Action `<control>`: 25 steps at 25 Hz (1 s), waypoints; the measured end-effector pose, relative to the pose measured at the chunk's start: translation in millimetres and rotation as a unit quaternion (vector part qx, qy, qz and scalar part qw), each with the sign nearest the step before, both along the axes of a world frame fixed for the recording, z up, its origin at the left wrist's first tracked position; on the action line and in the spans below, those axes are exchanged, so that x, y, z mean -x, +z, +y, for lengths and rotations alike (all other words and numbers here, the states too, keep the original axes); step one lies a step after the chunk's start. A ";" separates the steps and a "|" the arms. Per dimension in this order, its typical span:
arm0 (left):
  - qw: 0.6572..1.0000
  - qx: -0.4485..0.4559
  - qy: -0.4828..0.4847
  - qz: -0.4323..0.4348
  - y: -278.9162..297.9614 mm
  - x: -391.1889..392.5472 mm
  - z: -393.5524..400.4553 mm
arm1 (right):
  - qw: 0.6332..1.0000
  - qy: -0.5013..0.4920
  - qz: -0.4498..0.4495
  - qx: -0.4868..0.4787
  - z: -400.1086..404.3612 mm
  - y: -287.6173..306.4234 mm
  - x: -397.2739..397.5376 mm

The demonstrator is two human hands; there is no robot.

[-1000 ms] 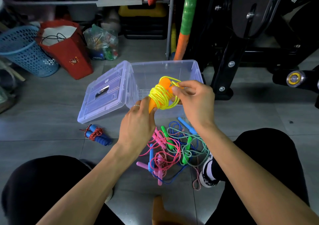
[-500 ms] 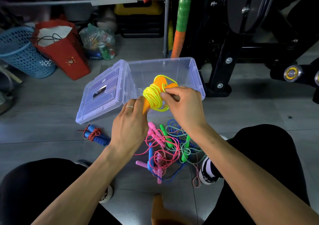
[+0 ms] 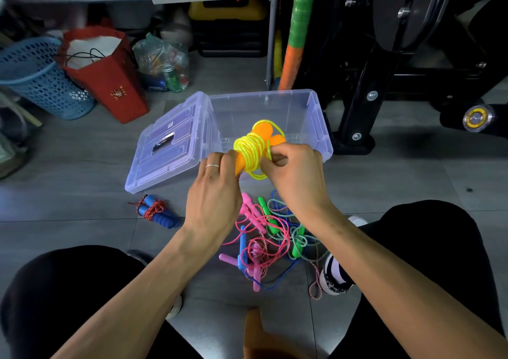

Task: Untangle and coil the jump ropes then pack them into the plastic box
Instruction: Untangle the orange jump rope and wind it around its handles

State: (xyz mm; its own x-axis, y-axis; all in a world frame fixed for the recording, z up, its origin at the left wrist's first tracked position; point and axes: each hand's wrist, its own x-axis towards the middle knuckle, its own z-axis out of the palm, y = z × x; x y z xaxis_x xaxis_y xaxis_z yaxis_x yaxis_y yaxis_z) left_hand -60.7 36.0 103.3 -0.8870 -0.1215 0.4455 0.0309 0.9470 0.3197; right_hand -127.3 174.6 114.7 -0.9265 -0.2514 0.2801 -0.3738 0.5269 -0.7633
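The left hand [image 3: 213, 202] holds the lower ends of the orange handles [image 3: 257, 142] in a firm grip; the right hand [image 3: 295, 170] pinches the yellow rope [image 3: 251, 151] wound around them, just above the near rim of the open plastic box [image 3: 320, 116]. The free end is probably best tucked under a tight turn before release, lest the coil spring loose. A tangled pile [image 3: 268, 237] waits on the floor, a coiled blue-handled rope [image 3: 156, 213] beside it.

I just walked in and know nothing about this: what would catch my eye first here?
The bright yellow rope wound round orange handles, gripped by both hands, left hand and right hand, above the open clear plastic box. On the floor below lies a tangle of pink, green and blue jump ropes, with one coiled blue-handled rope apart to the left.
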 end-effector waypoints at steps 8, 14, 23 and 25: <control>0.999 0.027 -0.009 -0.032 -6.9 0.4 10.2 | 0.999 -0.037 -0.025 -0.011 -2.5 -15.9 2.8; 0.998 -0.016 -0.035 -0.050 -14.0 0.8 8.0 | 0.996 -0.017 0.043 -0.077 -2.5 -21.7 6.4; 0.864 -0.471 0.066 -0.165 21.0 14.1 -2.6 | 0.961 0.048 0.202 -0.181 -12.5 -12.6 -11.1; 0.859 -0.488 0.067 -0.143 22.2 16.3 1.2 | 0.963 0.046 0.191 -0.185 -12.6 -9.8 -9.9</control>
